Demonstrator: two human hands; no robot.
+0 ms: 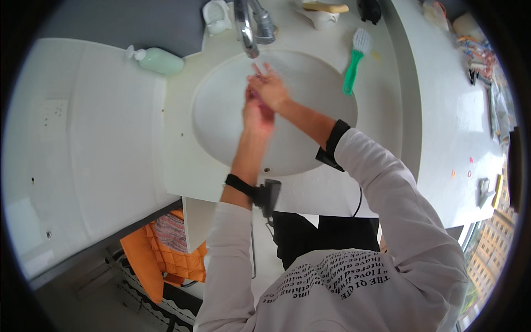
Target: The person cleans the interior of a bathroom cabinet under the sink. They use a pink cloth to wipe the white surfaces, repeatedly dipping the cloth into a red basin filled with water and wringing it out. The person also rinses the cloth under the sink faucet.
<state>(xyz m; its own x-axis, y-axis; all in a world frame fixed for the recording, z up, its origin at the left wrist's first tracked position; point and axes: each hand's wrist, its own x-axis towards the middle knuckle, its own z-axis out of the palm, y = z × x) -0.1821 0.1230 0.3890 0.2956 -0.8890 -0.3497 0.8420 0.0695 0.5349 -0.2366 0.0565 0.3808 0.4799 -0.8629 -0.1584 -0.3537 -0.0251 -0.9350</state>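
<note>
Under the chrome faucet (247, 39), water runs onto my two hands, pressed together over the white oval sink basin (303, 145). My left hand (259, 114) is lower, palm turned up, blurred by motion. Across its palm and fingers lies my right hand (269, 89), its fingertips close to the stream. Something pinkish shows between the palms; whether it is an object or skin, I cannot tell. Black straps with small devices sit around both of my forearms.
A pale green pump bottle (161, 61) lies left of the basin. On the right rim rests a green-handled brush (352, 70). A white soap dish (217, 17), a white cup (324, 18) and a black figurine (369, 10) stand behind. An orange quilted garment (178, 257) hangs below left.
</note>
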